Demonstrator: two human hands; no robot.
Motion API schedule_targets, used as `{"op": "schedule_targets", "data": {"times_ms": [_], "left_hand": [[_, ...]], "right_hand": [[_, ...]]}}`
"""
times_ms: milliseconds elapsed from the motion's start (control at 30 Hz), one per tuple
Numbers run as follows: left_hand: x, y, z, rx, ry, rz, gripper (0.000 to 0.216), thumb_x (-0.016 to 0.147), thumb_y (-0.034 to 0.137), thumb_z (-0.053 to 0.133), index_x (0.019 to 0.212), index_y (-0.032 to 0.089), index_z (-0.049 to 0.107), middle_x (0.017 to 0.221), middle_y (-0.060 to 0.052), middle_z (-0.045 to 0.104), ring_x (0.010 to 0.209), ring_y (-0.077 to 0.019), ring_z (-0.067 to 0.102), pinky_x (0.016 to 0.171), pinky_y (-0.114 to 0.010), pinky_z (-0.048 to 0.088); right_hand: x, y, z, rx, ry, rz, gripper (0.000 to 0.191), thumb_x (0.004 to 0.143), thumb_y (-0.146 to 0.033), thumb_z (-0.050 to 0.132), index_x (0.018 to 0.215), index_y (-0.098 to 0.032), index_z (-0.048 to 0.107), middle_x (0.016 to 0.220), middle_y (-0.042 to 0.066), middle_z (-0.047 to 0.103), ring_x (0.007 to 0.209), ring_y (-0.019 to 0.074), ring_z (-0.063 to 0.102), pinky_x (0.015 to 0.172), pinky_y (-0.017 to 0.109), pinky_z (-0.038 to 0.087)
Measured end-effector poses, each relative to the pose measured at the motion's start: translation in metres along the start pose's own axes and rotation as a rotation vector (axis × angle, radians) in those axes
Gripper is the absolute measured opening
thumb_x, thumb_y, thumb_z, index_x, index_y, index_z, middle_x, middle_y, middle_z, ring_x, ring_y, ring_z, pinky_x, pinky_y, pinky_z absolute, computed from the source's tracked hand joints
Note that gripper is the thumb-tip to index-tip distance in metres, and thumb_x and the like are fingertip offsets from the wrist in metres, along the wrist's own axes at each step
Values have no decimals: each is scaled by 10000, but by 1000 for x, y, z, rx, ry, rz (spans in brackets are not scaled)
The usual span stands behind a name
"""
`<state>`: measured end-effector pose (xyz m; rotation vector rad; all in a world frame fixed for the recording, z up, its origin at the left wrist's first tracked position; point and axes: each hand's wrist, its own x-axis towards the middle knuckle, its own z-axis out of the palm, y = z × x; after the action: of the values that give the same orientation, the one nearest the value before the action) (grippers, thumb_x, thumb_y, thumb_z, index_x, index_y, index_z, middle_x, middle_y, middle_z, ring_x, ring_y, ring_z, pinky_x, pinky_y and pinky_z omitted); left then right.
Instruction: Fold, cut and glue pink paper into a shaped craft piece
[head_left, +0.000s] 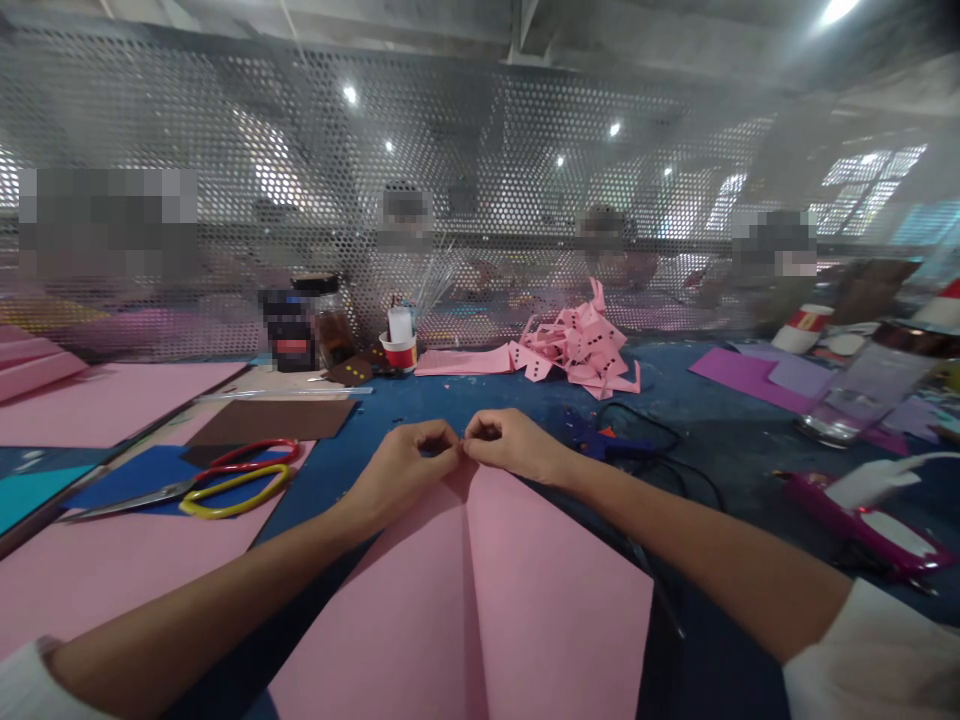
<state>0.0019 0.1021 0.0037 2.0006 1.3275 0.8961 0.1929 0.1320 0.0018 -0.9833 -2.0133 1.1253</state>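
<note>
A large sheet of pink paper (559, 585) lies in front of me, with a crease down its middle and its far end narrowing to a point. At that far tip my left hand (409, 465) pinches the paper between thumb and fingers. Close beside it, almost touching, my right hand (517, 447) pinches the same tip from the other side. The fingertips cover the very end of the paper. To the left, scissors (236, 485) with red and yellow handles rest on blue and pink paper. A blue glue gun (611, 443) with a black cord lies beyond my right forearm.
Folded pink paper pieces with black dots (577, 345) are heaped at the back. A paper cup (399, 350) with sticks stands left of them. A clear jar (855, 385) and a magenta power strip (874, 535) sit at right. A perforated metal screen (480, 200) closes the table's far side.
</note>
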Motion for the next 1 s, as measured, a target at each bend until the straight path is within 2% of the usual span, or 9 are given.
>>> {"op": "schedule_targets", "data": {"times_ms": [633, 1000], "left_hand": [[-4, 6, 3, 32, 47, 7, 173, 839, 275, 537, 782, 202, 683, 800, 10, 712, 802, -195, 630, 753, -285, 438], [-5, 5, 4, 38, 53, 15, 192, 845, 299, 534, 785, 206, 692, 797, 0, 724, 795, -206, 642, 759, -298, 450]], "right_hand": [[0, -3, 2, 128, 26, 155, 88, 800, -225, 635, 799, -145, 670, 721, -19, 609, 677, 116, 527, 645, 238, 385], [-1, -1, 2, 178, 14, 182, 96, 806, -225, 634, 790, -144, 684, 736, -12, 630, 691, 123, 535, 670, 246, 390]]}}
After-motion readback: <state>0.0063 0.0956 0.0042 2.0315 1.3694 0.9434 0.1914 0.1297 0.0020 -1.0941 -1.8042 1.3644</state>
